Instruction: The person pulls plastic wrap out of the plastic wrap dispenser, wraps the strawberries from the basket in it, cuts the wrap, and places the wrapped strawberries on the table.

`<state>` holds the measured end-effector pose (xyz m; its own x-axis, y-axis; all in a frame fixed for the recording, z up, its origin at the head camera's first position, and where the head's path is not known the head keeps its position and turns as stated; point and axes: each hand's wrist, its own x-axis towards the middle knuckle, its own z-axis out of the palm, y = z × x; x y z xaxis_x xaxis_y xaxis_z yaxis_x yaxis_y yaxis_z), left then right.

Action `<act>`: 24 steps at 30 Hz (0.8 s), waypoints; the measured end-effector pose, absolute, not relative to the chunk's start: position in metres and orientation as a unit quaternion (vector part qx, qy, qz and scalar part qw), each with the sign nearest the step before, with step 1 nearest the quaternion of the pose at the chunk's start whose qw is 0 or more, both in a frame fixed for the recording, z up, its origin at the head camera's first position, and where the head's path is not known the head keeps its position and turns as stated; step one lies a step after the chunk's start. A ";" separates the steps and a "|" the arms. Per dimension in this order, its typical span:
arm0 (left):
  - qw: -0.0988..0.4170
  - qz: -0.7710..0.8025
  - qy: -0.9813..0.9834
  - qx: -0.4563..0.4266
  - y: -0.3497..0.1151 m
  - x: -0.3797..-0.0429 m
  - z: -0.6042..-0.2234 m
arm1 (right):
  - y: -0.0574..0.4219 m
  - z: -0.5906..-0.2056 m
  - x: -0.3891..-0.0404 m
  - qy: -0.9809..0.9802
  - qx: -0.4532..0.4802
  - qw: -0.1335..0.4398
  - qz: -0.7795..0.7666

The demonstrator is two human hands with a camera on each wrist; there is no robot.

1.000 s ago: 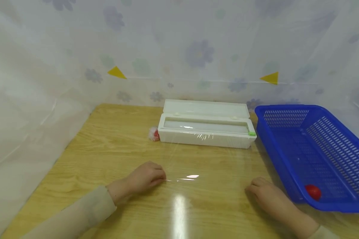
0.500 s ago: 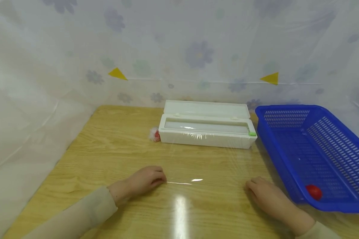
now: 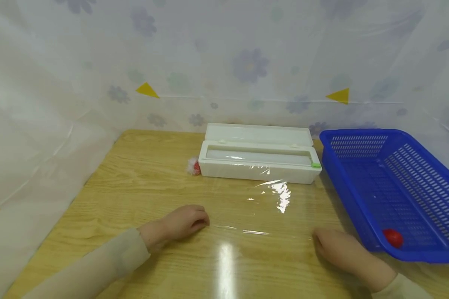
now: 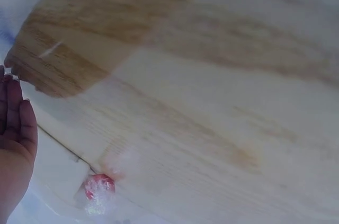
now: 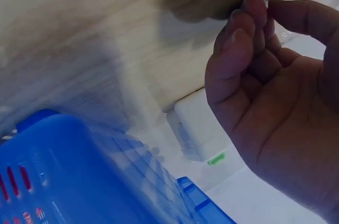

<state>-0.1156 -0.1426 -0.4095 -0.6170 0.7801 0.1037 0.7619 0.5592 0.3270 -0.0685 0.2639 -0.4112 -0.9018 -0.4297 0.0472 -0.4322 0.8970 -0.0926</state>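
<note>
A sheet of clear cling film (image 3: 262, 211) stretches from a white cling film dispenser (image 3: 262, 171) toward me, glinting in the light. My left hand (image 3: 183, 223) pinches its near left corner, fingers curled. At the near right corner, my right hand (image 3: 342, 250) pinches the film between thumb and fingertips, also seen in the right wrist view as a hand (image 5: 270, 86) with thumb against index finger. The dispenser's lid (image 3: 258, 134) is raised, and a green slider (image 3: 316, 165) sits at the right end of its front edge.
Beside the dispenser's left end lies a small red thing in crumpled clear film (image 3: 194, 166). A blue plastic basket (image 3: 353, 203) stands at the right, near my right hand, with a red ball-like object (image 3: 393, 238) inside. Flower-printed sheeting (image 3: 250, 66) hangs behind the wooden table (image 3: 142, 174).
My right hand has moved slightly to the right and toward me. The film's glare has shifted and spread to the right. My left hand stays nearly in place.
</note>
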 end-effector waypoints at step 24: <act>0.047 0.168 0.888 0.426 -0.144 -0.115 -0.411 | 0.354 -0.287 -0.108 -0.983 0.134 -0.124 0.035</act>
<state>-0.1146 -0.1437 -0.4110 -0.6318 0.7728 0.0596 0.7414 0.5800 0.3375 -0.1084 0.3541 -0.2868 -0.9337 -0.2714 -0.2337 -0.2539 0.9618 -0.1027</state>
